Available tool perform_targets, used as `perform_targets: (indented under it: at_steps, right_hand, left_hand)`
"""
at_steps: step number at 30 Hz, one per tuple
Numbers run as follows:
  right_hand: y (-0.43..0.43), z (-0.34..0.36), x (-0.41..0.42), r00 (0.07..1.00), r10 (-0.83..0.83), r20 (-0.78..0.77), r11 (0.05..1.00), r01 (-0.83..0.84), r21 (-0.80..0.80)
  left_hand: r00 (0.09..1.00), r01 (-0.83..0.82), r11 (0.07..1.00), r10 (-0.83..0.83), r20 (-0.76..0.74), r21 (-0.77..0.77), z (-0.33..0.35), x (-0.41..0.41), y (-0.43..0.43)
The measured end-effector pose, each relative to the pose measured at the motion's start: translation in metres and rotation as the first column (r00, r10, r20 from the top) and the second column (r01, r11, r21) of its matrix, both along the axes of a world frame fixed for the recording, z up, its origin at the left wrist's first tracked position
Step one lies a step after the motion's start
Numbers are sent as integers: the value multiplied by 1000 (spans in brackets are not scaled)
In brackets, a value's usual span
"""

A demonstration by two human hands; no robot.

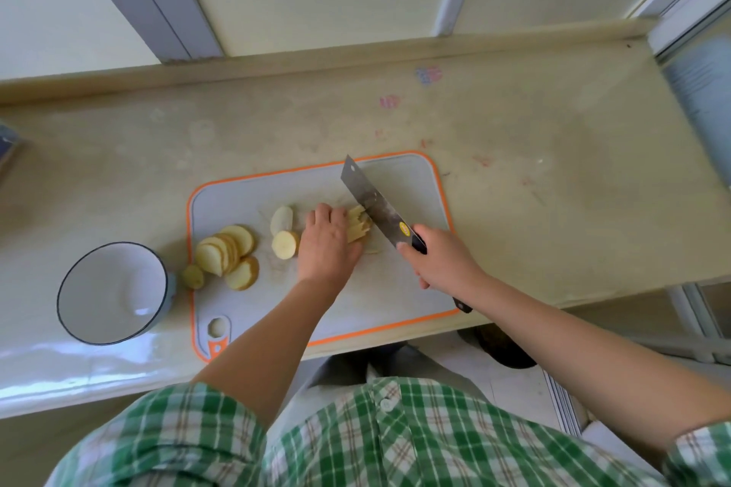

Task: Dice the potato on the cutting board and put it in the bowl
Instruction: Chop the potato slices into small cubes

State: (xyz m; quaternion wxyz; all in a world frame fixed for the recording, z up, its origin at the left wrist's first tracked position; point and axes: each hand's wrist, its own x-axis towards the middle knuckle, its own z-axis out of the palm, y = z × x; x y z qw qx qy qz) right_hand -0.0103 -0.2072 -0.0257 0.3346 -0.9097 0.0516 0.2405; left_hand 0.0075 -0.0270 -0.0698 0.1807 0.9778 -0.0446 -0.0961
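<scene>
Potato stack [359, 226] on the cutting board [395, 289] looks firm, light and slippery, so my left hand [328, 245] clamps it from above while my right hand [439, 261] grips the knife [372, 202] handle.

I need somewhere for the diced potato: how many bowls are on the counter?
1: the white, dark-rimmed round bowl stands just left of the orange-edged grey cutting board. No other bowl shows.

Pink and blue marks [428, 74] dot the beige countertop [553, 210].
</scene>
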Motion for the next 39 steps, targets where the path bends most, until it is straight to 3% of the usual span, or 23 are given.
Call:
perform_targets:
  at_steps: [3,8,12,17,27,30,35,39]
  right_hand:
    - [0,7,11,996,89,26,994,-88,-62]
    - [7,24,23,957,193,217,968,-150,-199]
    - [14,28,21,957,250,147,951,-213,-225]
    - [13,20,19,974,209,89,962,-188,-197]
    - [1,24,17,986,146,77,980,-134,-148]
    - [-1,23,14,986,154,71,979,-143,-142]
    - [0,18,12,980,165,111,975,-145,-165]
    - [6,18,11,964,235,121,954,-205,-217]
  left_hand:
    - [999,13,1000,-12,36,-23,0,2,4]
    - [988,-11,990,33,152,-140,-2,1,10]
    - [988,4,983,24,150,-184,-2,0,9]
    - [982,156,987,-149,119,-47,0,-5,14]
    - [968,212,977,-215,127,31,5,-19,2]
    - [977,172,982,-180,117,76,3,-20,-3]
    - [985,92,996,-94,145,22,1,-13,4]
    - [996,77,997,-76,43,-21,-2,-7,4]
